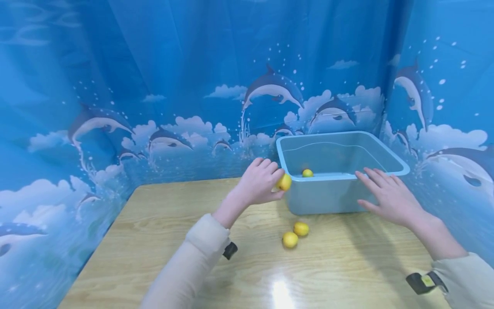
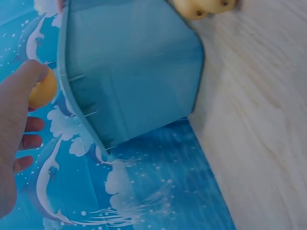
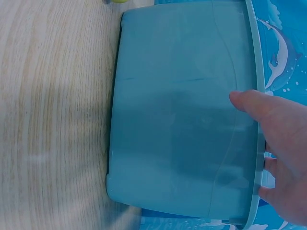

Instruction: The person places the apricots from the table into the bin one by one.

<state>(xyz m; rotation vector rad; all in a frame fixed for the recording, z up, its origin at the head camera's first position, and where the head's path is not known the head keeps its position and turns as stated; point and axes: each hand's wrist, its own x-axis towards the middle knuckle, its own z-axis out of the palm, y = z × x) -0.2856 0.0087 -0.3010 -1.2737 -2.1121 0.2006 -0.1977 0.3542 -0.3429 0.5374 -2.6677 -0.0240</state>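
Note:
At the left rim of a blue-grey plastic tub (image 1: 324, 195), my left hand (image 1: 260, 182) holds a small yellow fruit (image 1: 284, 182) between thumb and fingers. The left wrist view shows this fruit (image 2: 44, 90) at the tub's edge, the other fingers spread beside it. Inside the tub lies another yellow fruit (image 1: 307, 173), against the near wall. Two more fruits (image 1: 290, 240) sit side by side on the table in front. My right hand (image 1: 393, 197) is at the tub's front right rim, fingers extended over the edge and thumb along the outside wall.
The tub stands on a wooden table (image 1: 166, 227), at its far right. Behind and beside the table hangs a blue curtain (image 1: 200, 64) printed with dolphins and clouds. Both wrists carry black straps, the right strap (image 1: 422, 282) more plainly visible.

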